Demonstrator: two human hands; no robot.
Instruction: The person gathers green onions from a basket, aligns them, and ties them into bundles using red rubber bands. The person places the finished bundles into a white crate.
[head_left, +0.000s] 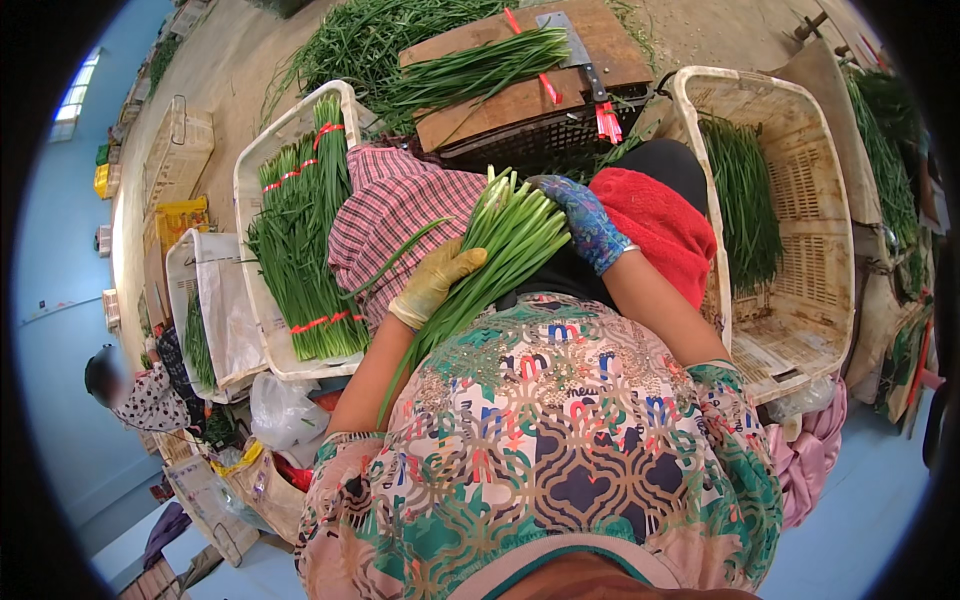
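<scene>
A loose bunch of garlic chives (499, 247) lies across my lap with its pale cut ends up and away from me. My left hand (435, 283), in a yellowish rubber glove, grips the bunch partway along the leaves. Against the pale ends on the right rests my right hand (585, 217), in a blue patterned glove; its fingertips are partly hidden behind the stalks. One stray leaf (397, 255) sticks out leftward near my left hand. Beyond my knees, another pile of chives (480, 71) lies on a wooden board (615, 45) over a red strip.
A cleaver (577, 56) and red ties (607, 122) lie at the board's right. Tied bundles (307, 247) fill a white crate (247, 187) on my left. Chives (739, 202) stand in the right crate (817, 262). Heaped chives (367, 45) cover floor beyond. A person (154, 394) is far left.
</scene>
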